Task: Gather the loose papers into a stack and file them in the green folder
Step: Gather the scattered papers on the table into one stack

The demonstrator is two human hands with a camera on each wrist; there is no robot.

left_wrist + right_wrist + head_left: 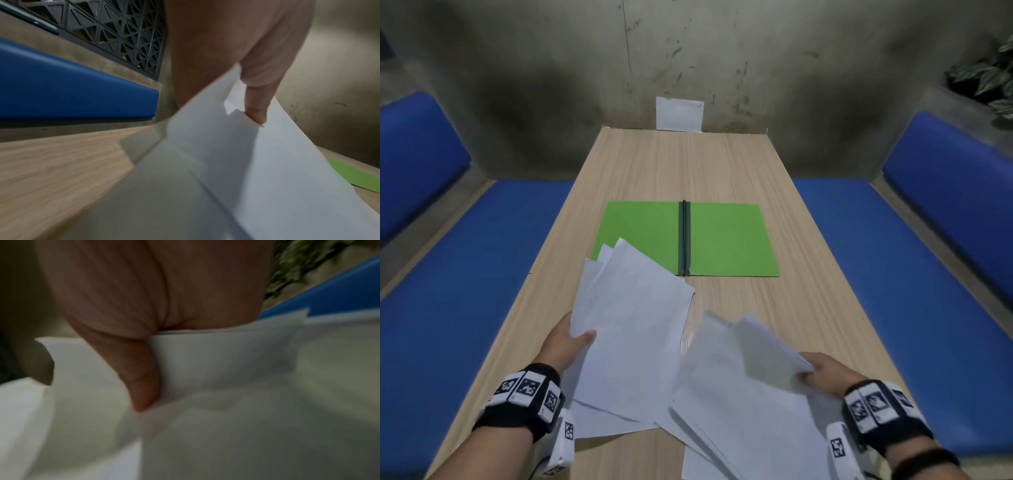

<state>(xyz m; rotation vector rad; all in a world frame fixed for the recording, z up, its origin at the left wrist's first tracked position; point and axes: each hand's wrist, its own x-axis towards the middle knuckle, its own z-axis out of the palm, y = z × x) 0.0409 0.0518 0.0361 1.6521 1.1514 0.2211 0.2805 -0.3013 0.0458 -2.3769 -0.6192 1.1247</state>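
- Papers are split in two fanned bunches on the near side of the green folder point(685, 238): the left bunch point(626, 329) overlaps its near left corner, the right bunch point(743, 383) sits nearer the person.
- Left hand point(566, 346) pinches its bunch, thumb on top; right hand point(822, 371) clamps the other bunch the same way.
- Gathering is under way; next, I judge, the bunches need merging and squaring.
- Green folder lies open on the table point(654, 164), both leaves bare, nothing filed.
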